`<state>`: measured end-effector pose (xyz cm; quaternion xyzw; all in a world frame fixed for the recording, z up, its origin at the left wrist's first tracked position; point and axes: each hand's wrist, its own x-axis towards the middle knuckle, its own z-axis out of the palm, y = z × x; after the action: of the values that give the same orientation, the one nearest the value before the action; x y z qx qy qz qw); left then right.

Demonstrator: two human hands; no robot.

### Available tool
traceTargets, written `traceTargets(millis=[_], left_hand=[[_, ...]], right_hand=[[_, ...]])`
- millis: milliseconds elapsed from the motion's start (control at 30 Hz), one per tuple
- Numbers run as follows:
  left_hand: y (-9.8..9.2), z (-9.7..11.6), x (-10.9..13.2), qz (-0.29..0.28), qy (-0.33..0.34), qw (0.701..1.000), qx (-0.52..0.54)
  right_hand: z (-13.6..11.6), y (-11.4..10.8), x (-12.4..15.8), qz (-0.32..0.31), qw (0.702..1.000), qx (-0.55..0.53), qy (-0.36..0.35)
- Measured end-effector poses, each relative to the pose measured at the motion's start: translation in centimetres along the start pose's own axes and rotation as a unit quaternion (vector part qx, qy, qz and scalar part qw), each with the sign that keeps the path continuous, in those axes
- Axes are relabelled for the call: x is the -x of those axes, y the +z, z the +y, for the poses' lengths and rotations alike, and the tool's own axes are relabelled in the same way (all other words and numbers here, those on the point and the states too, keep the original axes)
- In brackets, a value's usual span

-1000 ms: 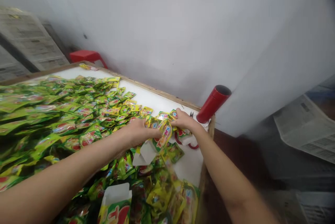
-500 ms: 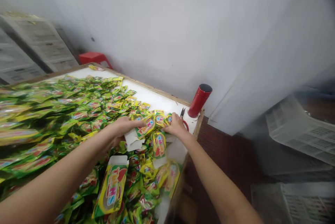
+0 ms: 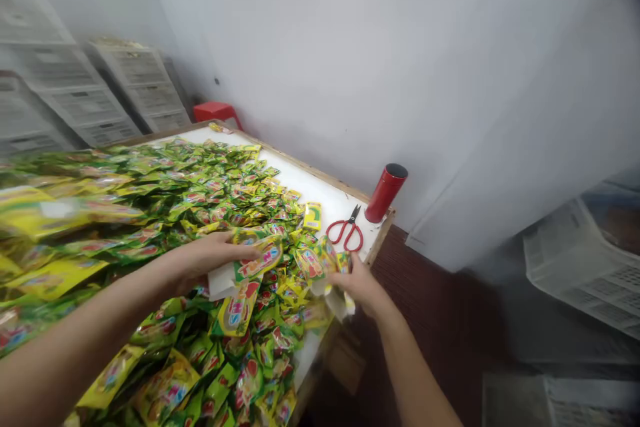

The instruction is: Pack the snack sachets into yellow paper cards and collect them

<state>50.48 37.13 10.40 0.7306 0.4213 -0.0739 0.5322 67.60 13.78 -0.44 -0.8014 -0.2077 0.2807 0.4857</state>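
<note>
My left hand [image 3: 223, 255] is closed around yellow-green printed cartons [image 3: 260, 259], with white flaps hanging out beneath. My right hand [image 3: 363, 284] grips a loose bunch of similar cartons [image 3: 311, 262] near the table's right edge; they are blurred, with pale flaps pointing down. Below the left hand, another carton [image 3: 237, 314] lies on a wide heap of green and yellow candy packets [image 3: 210, 194]. A small yellow carton [image 3: 313, 216] rests at the heap's edge. Beyond my right hand lie red-handled scissors [image 3: 345, 230].
A red cylinder with a black top [image 3: 387, 192] stands at the table's far right corner. The white table [image 3: 300, 180] has a wooden rim against a wall. Stacked white crates [image 3: 143, 87] stand at the left back, with more crates [image 3: 585, 274] at the right.
My right hand has come back toward me from beside the scissors, which now show fully, and holds a bunch of cartons. The left hand keeps its cartons. The view has turned left.
</note>
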Motion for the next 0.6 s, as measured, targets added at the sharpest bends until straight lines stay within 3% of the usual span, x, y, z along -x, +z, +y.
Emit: traceTargets(millis=[167, 267, 433, 600], left_hand=[[5.6, -1.0, -1.6, -0.089, -0.021, 0.991, 0.097], [7.4, -1.8, -2.1, -0.125, -0.013, 0.981, 0.151], [6.4, -3.1, -2.6, -0.197, -0.021, 0.961, 0.195], [5.4, -4.6, -2.1, -0.251, 0.019, 0.932, 0.261]], right_hand=[[0.8, 3.1, 2.7, -0.060, 0.992, -0.104, 0.025], [0.0, 3.9, 2.8, -0.081, 0.983, -0.163, 0.021], [-0.5, 4.5, 2.6, -0.079, 0.977, -0.199, 0.006], [-0.6, 6.2, 1.9, -0.072, 0.972, -0.223, -0.004]])
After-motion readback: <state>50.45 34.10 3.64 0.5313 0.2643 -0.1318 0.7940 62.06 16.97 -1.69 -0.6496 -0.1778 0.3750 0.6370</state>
